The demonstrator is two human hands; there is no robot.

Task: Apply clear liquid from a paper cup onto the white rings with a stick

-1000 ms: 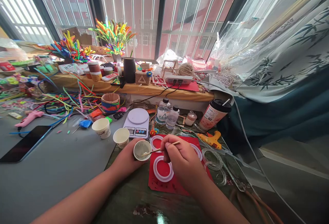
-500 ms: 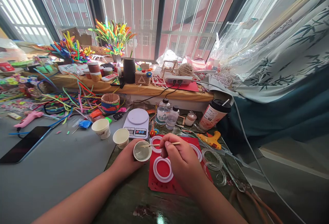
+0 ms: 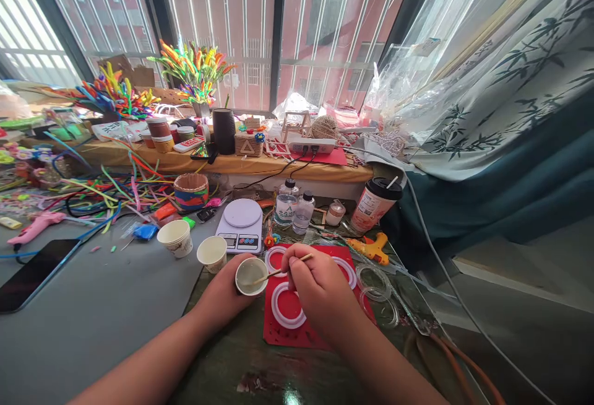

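My left hand (image 3: 227,288) is wrapped round a paper cup (image 3: 251,267) that holds a cloudy, clear-looking liquid. The cup leans a little, so its inside shows. Pinched in the fingers of my right hand (image 3: 315,278) is a thin wooden stick (image 3: 275,274), its lower end dipping into the liquid. Under my right hand lies a red sheet (image 3: 297,337) bearing several white ring moulds (image 3: 286,326), partly hidden by that hand. Another paper cup (image 3: 212,254) stands just left of the held one, and stacked paper cups (image 3: 175,238) are farther left.
A white kitchen scale (image 3: 240,225) stands behind the cups, with two clear bottles (image 3: 286,204) to its right. A yellow glue gun (image 3: 369,248), clear rings (image 3: 375,283) and a drink cup (image 3: 375,205) are on the right. A phone (image 3: 37,274) and pink glue gun (image 3: 37,227) lie left.
The stick has swung to a steeper slant, its tip moving within the cup. Both hands stay near the same place; the whole view has shifted slightly.
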